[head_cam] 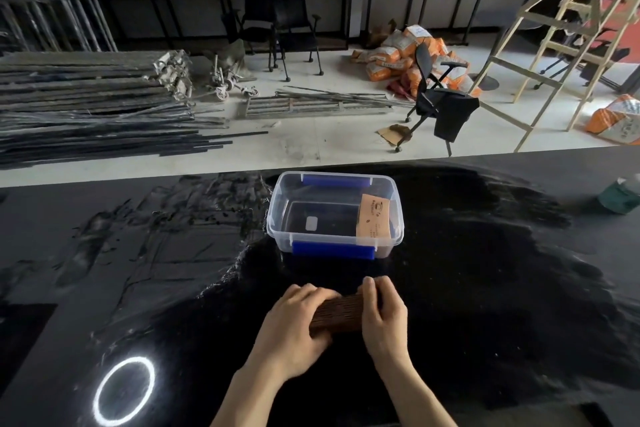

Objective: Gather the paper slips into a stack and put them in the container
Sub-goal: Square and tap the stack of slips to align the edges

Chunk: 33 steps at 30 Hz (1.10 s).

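Observation:
A thick stack of brown paper slips (341, 313) stands on its long edge on the black table, just in front of me. My left hand (298, 321) grips its left end and my right hand (384, 314) grips its right end, fingers curled over the top. Beyond the hands sits a clear plastic container (277, 211) with blue clips, lid off. Inside it one brown slip (375, 217) leans against the right wall.
The glossy black table (485, 270) stretches wide to both sides. A green packet (620, 199) lies at the far right edge. A ring-light reflection (124, 390) glows near left. Chairs, sacks, metal bars and a wooden ladder fill the floor beyond.

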Tool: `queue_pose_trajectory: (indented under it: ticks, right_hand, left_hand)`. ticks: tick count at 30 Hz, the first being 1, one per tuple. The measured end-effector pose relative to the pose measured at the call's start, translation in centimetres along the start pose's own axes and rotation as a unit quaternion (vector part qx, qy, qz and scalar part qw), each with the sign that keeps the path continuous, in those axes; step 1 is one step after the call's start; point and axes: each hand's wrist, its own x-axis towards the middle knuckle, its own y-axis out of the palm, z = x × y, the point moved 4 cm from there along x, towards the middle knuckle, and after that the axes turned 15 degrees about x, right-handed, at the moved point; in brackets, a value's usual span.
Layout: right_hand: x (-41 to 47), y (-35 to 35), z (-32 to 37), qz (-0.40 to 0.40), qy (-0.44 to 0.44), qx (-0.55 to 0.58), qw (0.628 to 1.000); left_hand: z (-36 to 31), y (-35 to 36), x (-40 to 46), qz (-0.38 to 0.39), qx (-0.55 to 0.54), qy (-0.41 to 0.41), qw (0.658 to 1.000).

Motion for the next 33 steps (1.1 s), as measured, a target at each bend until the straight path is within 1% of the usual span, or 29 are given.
queue_pose_trajectory:
  ticks: [2, 3, 4, 5, 6, 7, 8, 10, 11, 12, 15, 19, 22, 26, 33]
  right_hand:
    - [0.3, -0.3, -0.9, -0.037, 0.028, 0.014, 0.999]
    - [0.4, -0.3, -1.1, -0.047, 0.034, 0.013, 0.998]
    - [0.4, -0.1, -1.1, -0.050, 0.033, 0.008, 0.998]
    - [0.3, 0.1, -1.1, -0.052, 0.029, 0.002, 0.998]
    - [0.3, 0.2, -1.0, -0.055, 0.026, 0.000, 0.998]
    - [0.1, 0.3, -1.0, -0.057, 0.026, 0.002, 0.998]
    - [-0.1, 0.3, -1.0, -0.058, 0.030, 0.005, 0.998]
    - [-0.4, 0.4, -1.0, -0.057, 0.037, 0.015, 0.998]
    - [-0.4, 0.4, -1.0, -0.056, 0.039, 0.024, 0.997]
    - [-0.4, 0.5, -0.8, -0.054, 0.037, 0.034, 0.997]
    - [-0.1, 1.0, -0.1, -0.044, 0.008, 0.052, 0.998]
    - [-0.1, 1.3, -1.0, -0.047, 0.000, 0.034, 0.998]
    - [0.0, 1.3, -1.3, -0.050, -0.005, 0.026, 0.998]
    - [0.0, 1.2, -1.2, -0.050, -0.008, 0.020, 0.999]
    - [0.0, 1.1, -1.4, -0.050, -0.024, -0.011, 0.998]
  left_hand:
    - [0.5, 1.1, -0.5, -0.011, -0.054, -0.027, 0.998]
    - [0.8, 1.7, -0.9, -0.026, -0.120, -0.050, 0.991]
    - [0.9, 2.2, -1.3, -0.047, -0.217, -0.081, 0.972]
    - [0.8, 2.5, -1.6, -0.072, -0.326, -0.122, 0.935]
    - [0.5, 2.9, -1.7, -0.090, -0.418, -0.161, 0.890]
    - [0.0, 3.3, -1.7, -0.108, -0.479, -0.197, 0.849]
    - [-0.7, 3.5, -1.5, -0.130, -0.503, -0.225, 0.825]
    - [-1.6, 3.4, -1.0, -0.181, -0.513, -0.272, 0.794]
    - [-1.8, 3.2, -0.7, -0.204, -0.512, -0.295, 0.781]
    - [-1.7, 2.8, -0.3, -0.225, -0.501, -0.310, 0.776]
    - [-1.0, 1.8, 0.5, -0.257, -0.465, -0.323, 0.783]
    - [-0.5, 3.0, 0.2, -0.235, -0.438, -0.344, 0.797]
    - [-0.3, 3.6, 0.4, -0.226, -0.435, -0.359, 0.794]
    - [-0.2, 3.8, 0.3, -0.231, -0.436, -0.344, 0.798]
    - [0.2, 3.3, 0.5, -0.215, -0.367, -0.298, 0.854]
